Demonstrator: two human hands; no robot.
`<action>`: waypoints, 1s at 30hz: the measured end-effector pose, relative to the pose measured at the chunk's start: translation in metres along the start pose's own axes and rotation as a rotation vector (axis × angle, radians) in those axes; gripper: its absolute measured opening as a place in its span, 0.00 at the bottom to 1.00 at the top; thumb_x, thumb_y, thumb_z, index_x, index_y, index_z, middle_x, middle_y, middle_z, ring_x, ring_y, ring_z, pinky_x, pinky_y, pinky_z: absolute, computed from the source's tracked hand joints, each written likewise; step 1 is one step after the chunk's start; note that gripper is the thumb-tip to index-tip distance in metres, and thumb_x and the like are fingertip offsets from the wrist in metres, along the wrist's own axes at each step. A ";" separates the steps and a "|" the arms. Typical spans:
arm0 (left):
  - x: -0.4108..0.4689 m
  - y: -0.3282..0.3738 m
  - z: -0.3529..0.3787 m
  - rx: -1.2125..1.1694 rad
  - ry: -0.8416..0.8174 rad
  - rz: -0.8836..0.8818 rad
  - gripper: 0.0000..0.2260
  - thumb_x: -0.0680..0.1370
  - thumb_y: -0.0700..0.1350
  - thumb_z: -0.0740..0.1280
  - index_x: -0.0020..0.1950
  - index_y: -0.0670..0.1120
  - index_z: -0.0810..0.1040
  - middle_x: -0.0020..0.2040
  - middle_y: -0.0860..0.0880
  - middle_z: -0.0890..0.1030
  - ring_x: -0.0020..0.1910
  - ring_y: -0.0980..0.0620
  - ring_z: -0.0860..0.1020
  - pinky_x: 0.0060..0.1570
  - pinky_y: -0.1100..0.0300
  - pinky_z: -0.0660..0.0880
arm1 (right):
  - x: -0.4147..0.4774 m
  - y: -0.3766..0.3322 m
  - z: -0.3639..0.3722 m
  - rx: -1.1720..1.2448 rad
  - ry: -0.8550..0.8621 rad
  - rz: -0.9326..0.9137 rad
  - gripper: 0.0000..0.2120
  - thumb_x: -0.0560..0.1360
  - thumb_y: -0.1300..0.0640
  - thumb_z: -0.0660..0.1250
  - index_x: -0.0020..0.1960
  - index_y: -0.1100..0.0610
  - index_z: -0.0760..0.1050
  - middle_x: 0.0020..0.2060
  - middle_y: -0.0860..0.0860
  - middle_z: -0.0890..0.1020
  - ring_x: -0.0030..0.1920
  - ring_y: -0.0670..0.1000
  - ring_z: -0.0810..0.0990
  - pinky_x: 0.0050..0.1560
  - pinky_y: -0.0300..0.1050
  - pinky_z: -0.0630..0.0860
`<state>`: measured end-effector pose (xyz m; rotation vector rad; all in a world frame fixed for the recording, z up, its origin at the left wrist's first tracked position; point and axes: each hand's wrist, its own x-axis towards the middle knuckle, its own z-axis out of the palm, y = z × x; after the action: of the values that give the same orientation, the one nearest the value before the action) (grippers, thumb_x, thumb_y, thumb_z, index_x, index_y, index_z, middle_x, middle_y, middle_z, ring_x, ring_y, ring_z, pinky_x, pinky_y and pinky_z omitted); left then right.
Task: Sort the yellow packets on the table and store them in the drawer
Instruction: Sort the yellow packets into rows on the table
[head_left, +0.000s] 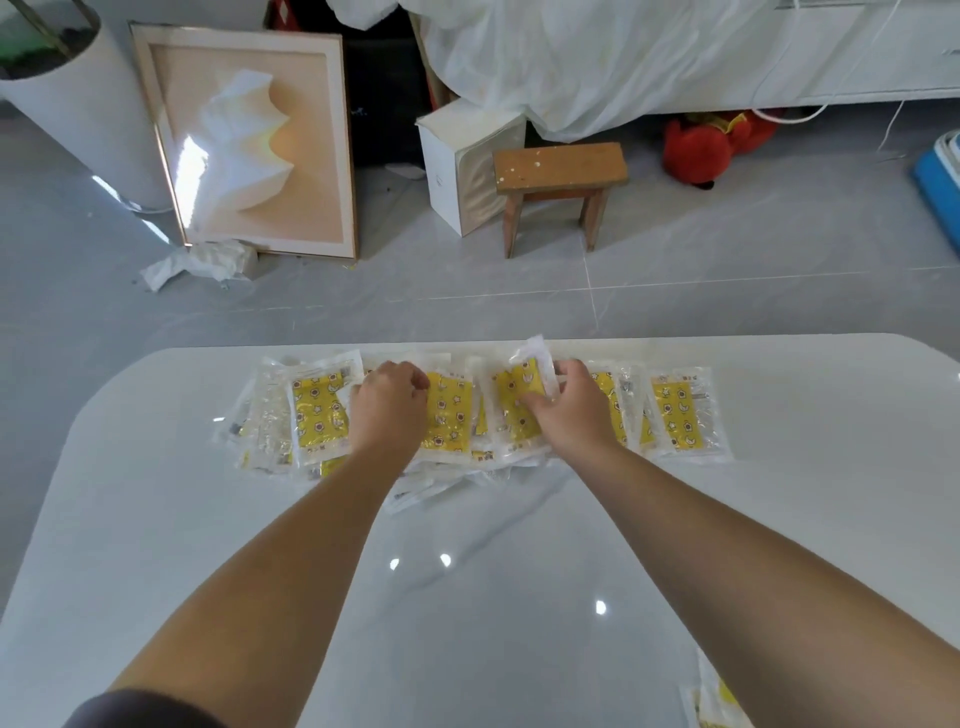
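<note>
Several yellow packets (318, 410) in clear plastic lie in an overlapping row along the far edge of the white table (467, 597). My left hand (388, 402) rests over the packets left of centre, its fingers curled down onto one. My right hand (569, 402) pinches a packet (522, 384) whose far end is lifted off the row. One packet (678, 413) lies flat at the right end of the row. A few more packets (714, 699) lie at the table's near right edge. No drawer is in view.
Beyond the table, on the grey tiled floor, stand a small wooden stool (558, 182), a white box (467, 166), a framed picture (249, 140) leaning upright and a red plush toy (711, 140). A blue container (937, 176) sits at the right edge.
</note>
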<state>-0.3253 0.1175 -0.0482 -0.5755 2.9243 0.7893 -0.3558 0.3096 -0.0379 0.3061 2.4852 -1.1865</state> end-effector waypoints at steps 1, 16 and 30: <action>-0.007 -0.001 0.001 0.141 -0.015 0.033 0.09 0.79 0.41 0.62 0.52 0.48 0.81 0.54 0.49 0.79 0.53 0.49 0.76 0.58 0.52 0.71 | -0.005 0.005 -0.004 0.013 0.006 0.051 0.20 0.77 0.57 0.68 0.67 0.56 0.68 0.58 0.52 0.78 0.49 0.51 0.78 0.46 0.43 0.72; -0.200 0.131 0.023 0.294 -0.638 0.212 0.12 0.78 0.42 0.60 0.59 0.51 0.75 0.62 0.49 0.71 0.63 0.49 0.70 0.61 0.55 0.64 | -0.152 0.148 -0.143 -0.690 -0.331 0.117 0.23 0.77 0.56 0.60 0.71 0.50 0.62 0.63 0.51 0.71 0.65 0.54 0.71 0.62 0.48 0.70; -0.307 0.208 0.176 0.576 -0.514 0.277 0.38 0.73 0.46 0.72 0.76 0.49 0.53 0.75 0.47 0.55 0.74 0.47 0.58 0.65 0.51 0.66 | -0.203 0.309 -0.228 -1.039 -0.406 -0.118 0.30 0.75 0.56 0.63 0.74 0.48 0.56 0.65 0.51 0.68 0.62 0.55 0.70 0.56 0.50 0.71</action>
<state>-0.1237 0.4751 -0.0556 0.0774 2.5692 0.0530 -0.1179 0.6731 -0.0389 -0.3335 2.3876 0.1209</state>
